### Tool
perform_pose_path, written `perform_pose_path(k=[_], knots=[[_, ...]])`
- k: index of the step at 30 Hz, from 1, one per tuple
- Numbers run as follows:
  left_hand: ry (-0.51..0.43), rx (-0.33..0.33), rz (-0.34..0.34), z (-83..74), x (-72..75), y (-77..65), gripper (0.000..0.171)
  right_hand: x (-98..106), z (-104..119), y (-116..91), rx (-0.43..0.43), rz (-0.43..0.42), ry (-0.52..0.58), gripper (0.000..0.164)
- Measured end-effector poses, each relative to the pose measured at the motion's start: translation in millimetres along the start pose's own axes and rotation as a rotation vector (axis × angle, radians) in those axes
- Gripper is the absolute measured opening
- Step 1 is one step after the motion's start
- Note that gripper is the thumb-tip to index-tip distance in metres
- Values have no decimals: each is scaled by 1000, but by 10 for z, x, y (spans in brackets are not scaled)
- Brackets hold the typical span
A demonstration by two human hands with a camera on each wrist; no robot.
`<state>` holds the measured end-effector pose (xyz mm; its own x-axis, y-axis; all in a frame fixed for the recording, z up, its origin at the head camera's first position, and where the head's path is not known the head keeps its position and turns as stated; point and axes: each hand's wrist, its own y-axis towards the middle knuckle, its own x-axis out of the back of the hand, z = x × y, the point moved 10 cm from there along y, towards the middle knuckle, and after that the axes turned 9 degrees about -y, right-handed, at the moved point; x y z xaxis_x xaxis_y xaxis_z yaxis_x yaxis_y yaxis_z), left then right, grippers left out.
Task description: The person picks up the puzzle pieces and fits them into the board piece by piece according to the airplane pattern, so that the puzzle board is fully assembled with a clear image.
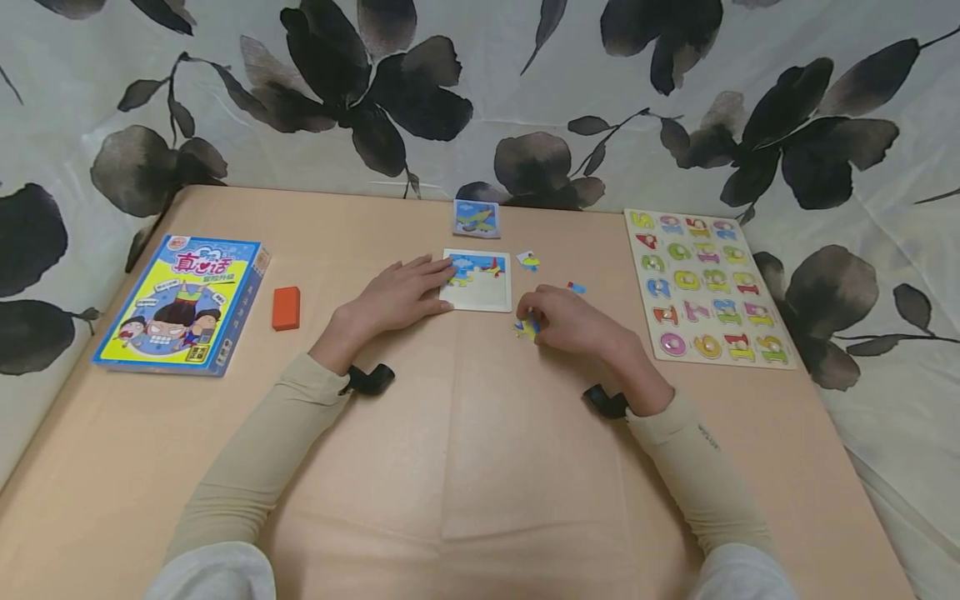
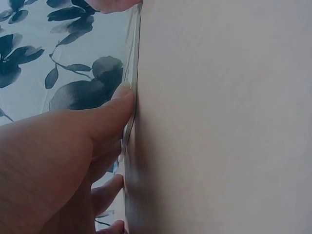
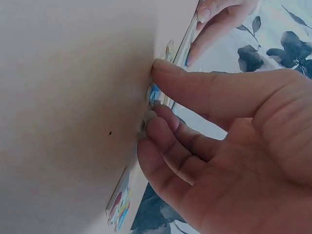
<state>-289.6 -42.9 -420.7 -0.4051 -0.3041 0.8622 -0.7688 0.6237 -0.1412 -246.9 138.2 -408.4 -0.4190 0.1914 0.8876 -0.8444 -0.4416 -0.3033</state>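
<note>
- Fingers of the left hand [image 1: 401, 293] lie straight, touching the left side of a partly filled puzzle board [image 1: 480, 293], centre of the frame.
- Fingers of the right hand [image 1: 567, 320] bend over a puzzle piece [image 1: 530, 328] right of centre; cannot tell whether they pinch it.
- Red block [image 1: 286, 308]: left of frame.

A pale tan worktop [image 1: 525, 467] lies beneath the right grip [image 1: 566, 321], creased on its near side. Beyond the grip, and farther out to its left and right, white cloth [image 1: 510, 42] patterned with dark grey flowers [image 1: 330, 54] borders the edges. Soft light lays a blurred shadow [image 3: 117, 97] beside the grip.
</note>
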Motion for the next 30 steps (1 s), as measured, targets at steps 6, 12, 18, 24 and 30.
perform_pose_path(k=[6, 12, 18, 24, 30], knots=[[-2, 4, 3, -5, 4, -7, 67, -32, 12, 22, 41, 23, 66, 26], [-5, 10, 5, -7, 2, -9, 68, -64, 8, 31, 57, 30, 160, 25], [-17, 16, 3, -1, -2, -14, 68, -71, -4, 46, 72, 50, 271, 20], [-8, 13, -2, 4, -4, -9, 67, 26, -7, 61, 77, 28, 337, 19], [-16, 9, -3, 0, 2, -13, 67, 125, 1, 112, 69, -40, 343, 19]])
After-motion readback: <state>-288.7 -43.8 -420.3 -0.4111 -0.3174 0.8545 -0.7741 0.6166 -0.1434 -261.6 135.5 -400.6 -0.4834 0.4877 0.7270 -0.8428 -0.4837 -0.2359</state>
